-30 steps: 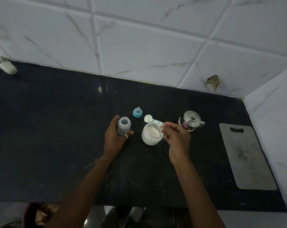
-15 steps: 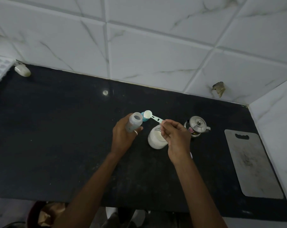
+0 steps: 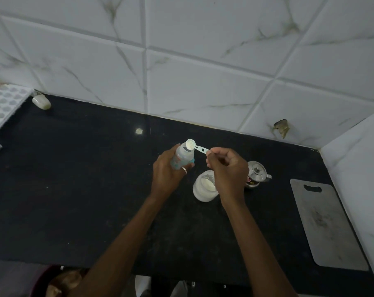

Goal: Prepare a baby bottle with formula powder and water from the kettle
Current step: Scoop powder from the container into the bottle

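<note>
Over the black counter (image 3: pixel 74 189), left hand (image 3: pixel 166 172) grips the bottle (image 3: pixel 182 156), right hand (image 3: pixel 229 170) pinches the scoop (image 3: pixel 195 146).

No text can be read anywhere. The kettle (image 3: pixel 255 174), at about three o'clock from the powder jar (image 3: pixel 204 187), carries a small red label, too blurred to make out.

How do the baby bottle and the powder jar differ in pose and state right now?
The baby bottle is lifted and tilted in the left hand; the powder jar stands on the counter. The bottle is narrow, the jar wide and squat. A scoop tips at the bottle's mouth, not the jar's. Both are open.
</note>
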Demonstrator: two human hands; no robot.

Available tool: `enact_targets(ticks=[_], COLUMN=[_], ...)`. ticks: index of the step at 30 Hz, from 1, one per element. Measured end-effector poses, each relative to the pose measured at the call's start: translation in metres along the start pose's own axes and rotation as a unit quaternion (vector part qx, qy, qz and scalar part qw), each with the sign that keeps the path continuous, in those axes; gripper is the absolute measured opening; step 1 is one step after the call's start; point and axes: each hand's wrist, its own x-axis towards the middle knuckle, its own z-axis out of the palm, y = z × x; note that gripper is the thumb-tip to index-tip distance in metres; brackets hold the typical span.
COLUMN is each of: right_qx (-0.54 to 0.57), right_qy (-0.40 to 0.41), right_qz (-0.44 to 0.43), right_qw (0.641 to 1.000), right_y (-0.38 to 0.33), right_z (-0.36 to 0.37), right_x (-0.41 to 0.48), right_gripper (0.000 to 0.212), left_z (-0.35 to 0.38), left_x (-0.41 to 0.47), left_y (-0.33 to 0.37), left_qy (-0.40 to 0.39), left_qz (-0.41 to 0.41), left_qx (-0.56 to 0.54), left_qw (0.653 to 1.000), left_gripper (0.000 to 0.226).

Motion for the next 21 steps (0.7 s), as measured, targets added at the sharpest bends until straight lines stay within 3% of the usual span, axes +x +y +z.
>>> enact_targets(ticks=[8, 13, 21], right_qx=[-0.127, -0.235, -0.265], right_qy=[-0.03, -0.032, -0.036], right_qz=[-0.203, -0.332, -0.375], right_qw=[0.97, 0.913, 0.888], right_y=[0.003, 0.009, 0.009], right_z=[-0.007, -0.012, -0.017], right_x=[-0.005, -0.002, 0.002], right_gripper=[0.014, 0.013, 0.012], left_z=[0.005, 0.008, 0.012], left_x=[0.003, 0.009, 0.013], left_y=[0.005, 0.008, 0.015], left_qy=[-0.006, -0.006, 0.001], left_qz=[-0.012, -0.017, -0.013], left_qx=[-0.025, -0.033, -0.052], left_qw=[1.0, 0.999, 0.999], left_gripper=[0.068, 0.07, 0.072])
